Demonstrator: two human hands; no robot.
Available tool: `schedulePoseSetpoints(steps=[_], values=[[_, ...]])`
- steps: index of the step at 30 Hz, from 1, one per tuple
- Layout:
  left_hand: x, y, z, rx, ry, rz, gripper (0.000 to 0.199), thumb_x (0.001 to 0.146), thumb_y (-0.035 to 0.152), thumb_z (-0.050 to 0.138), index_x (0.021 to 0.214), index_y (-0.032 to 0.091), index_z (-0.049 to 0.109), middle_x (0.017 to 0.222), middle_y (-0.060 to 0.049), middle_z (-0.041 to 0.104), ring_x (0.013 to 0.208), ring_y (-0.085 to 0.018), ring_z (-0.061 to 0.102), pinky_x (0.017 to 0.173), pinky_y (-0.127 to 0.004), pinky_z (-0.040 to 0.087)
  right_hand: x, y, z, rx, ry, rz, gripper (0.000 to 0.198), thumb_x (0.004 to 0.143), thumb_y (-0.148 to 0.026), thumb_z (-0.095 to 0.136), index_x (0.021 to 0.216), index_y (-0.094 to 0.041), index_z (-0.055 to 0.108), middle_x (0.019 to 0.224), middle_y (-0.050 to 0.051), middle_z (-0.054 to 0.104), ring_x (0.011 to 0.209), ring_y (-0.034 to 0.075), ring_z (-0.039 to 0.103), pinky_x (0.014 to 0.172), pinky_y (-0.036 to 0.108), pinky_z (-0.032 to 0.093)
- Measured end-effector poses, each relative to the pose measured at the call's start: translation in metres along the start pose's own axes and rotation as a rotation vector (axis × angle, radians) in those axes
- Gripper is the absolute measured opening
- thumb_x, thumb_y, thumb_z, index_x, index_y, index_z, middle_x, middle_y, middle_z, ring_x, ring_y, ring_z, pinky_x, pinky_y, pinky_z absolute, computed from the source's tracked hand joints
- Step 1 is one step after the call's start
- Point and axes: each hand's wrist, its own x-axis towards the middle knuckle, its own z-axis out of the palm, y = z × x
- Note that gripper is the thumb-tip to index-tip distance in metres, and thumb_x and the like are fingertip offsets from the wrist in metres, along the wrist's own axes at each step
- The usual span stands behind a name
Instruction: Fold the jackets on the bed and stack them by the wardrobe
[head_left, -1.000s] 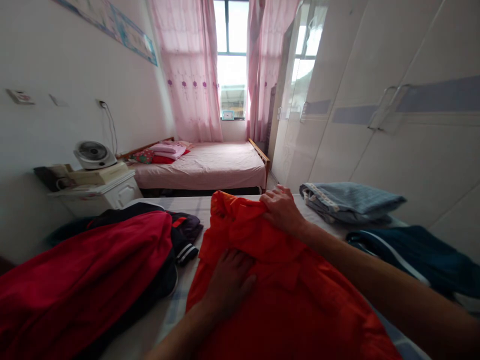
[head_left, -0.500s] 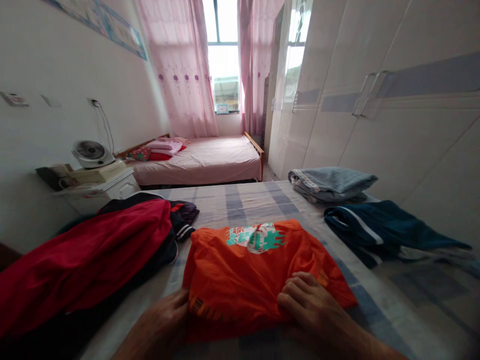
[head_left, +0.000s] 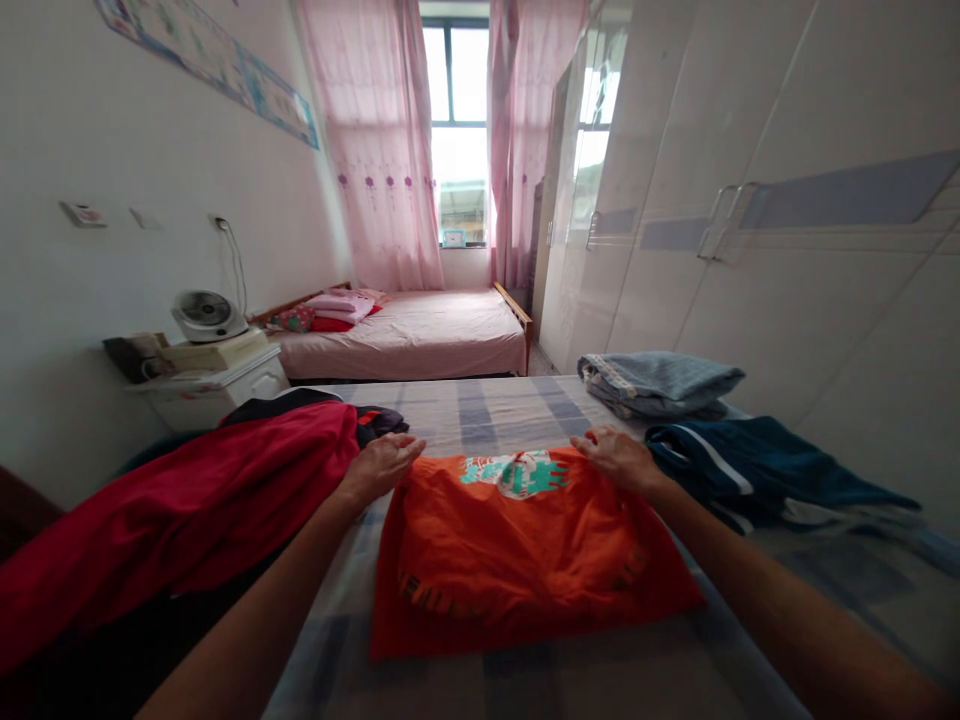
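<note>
An orange T-shirt (head_left: 517, 555) with a white and green print lies folded in front of me, its surface wrinkled. My left hand (head_left: 382, 465) is at its far left corner, fingers stretched out and a little apart. At the far right corner is my right hand (head_left: 616, 458), fingers extended and lightly bent over the shirt's edge. Neither hand shows cloth gripped between the fingers.
Red and dark garments (head_left: 187, 500) are heaped on the left of the checked bedsheet (head_left: 480, 405). To the right lie dark teal clothes with white stripes (head_left: 780, 475) and a folded grey-blue cloth (head_left: 660, 380). A white wardrobe (head_left: 810, 330) stands beyond them.
Both hands have gone from the shirt's near part to its far corners. The near edge of the shirt now lies flatter and in full view. My view has tilted up slightly.
</note>
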Motion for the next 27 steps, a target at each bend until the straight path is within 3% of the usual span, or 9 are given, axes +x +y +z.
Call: schedulePoseSetpoints(steps=[3,7,11,17,24,27], values=[[0.017,-0.009,0.012,-0.022,-0.142,-0.014,0.033,0.074,0.042,0.051,0.06,0.016,0.064,0.059,-0.001,0.063,0.063,-0.017,0.06,0.056,-0.021,0.039,0.005,0.01,0.013,0.037,-0.054,0.019,0.037,0.084,-0.044,0.044,0.077,-0.018,0.069,0.082,0.01,0.069,0.078,0.02,0.064,0.066,0.027,0.042],[0.024,-0.017,0.022,-0.047,-0.209,-0.053,0.021,0.065,0.032,0.055,0.066,0.015,0.068,0.06,-0.001,0.065,0.063,-0.016,0.06,0.052,-0.02,0.037,0.0,0.014,0.018,0.086,-0.033,0.051,0.027,0.081,-0.037,0.047,0.083,-0.02,0.068,0.083,0.007,0.069,0.074,0.018,0.063,0.06,0.024,0.039],[0.02,-0.021,0.024,-0.026,-0.13,-0.097,0.019,0.063,0.025,0.053,0.069,0.018,0.069,0.068,-0.002,0.068,0.069,-0.018,0.061,0.057,-0.021,0.038,-0.006,0.016,0.02,0.125,0.037,0.063,0.022,0.08,-0.032,0.045,0.079,-0.02,0.064,0.079,0.005,0.068,0.072,0.017,0.061,0.06,0.024,0.037],[0.007,-0.025,0.014,-0.034,0.03,-0.147,0.023,0.068,0.029,0.048,0.075,0.018,0.067,0.069,-0.001,0.067,0.068,-0.016,0.061,0.056,-0.021,0.039,-0.011,0.023,0.016,0.181,0.189,0.103,0.023,0.083,-0.031,0.037,0.078,-0.019,0.056,0.076,0.005,0.064,0.072,0.017,0.059,0.066,0.026,0.038],[0.007,-0.035,0.018,-0.022,0.044,-0.161,0.025,0.072,0.029,0.044,0.077,0.016,0.066,0.067,-0.001,0.067,0.064,-0.015,0.063,0.055,-0.022,0.042,-0.01,0.027,0.015,0.222,0.252,0.126,0.025,0.083,-0.033,0.037,0.081,-0.018,0.057,0.077,0.006,0.064,0.07,0.018,0.06,0.066,0.027,0.041],[0.009,-0.028,0.015,0.064,0.046,-0.127,0.024,0.073,0.025,0.047,0.082,0.013,0.067,0.08,-0.007,0.069,0.075,-0.02,0.065,0.065,-0.027,0.046,-0.004,0.024,0.013,0.203,0.224,0.102,0.024,0.082,-0.03,0.04,0.083,-0.015,0.059,0.081,0.009,0.065,0.075,0.021,0.061,0.071,0.03,0.043]])
